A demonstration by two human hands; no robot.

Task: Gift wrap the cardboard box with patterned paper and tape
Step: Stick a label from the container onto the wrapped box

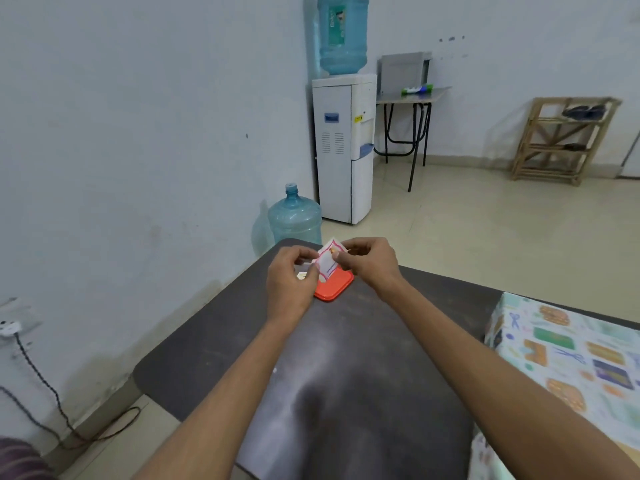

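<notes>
Cardboard box (568,362), its visible faces covered in patterned paper, sits at the lower right of the frame on the right end of the dark table (346,375), well apart from both hands.

Working from the left, the left hand (291,282) pinches the left edge of a small white slip with a red border (327,259), fingers curled. The right hand (367,261) pinches its upper right corner between thumb and forefinger. The slip hangs just above a flat orange lid (334,287) in the middle of the frame. I cannot tell whether it is tape, a label or a packet.

The likeliest trouble, as I judge it:
- Pulling the two pinches apart too hard could tear the slip; if it is sticky, it could fold onto itself or cling to the fingers.
- The right forearm passes near the box's near corner, so drawing that elbow back could nudge the box or scuff its paper.
- No hand holds the box, so any unfastened fold, hidden from here, could spring open.

Counted from left to right:
- one wall plug (10,327) at the left edge
- two hands
- one slip
- one orange lid
- one dark table
- two blue water bottles, one on the floor (294,216) and one atop the single white cooler (343,147)
- one side table (412,95)
- one wooden rack (561,140)
- one wrapped box
</notes>
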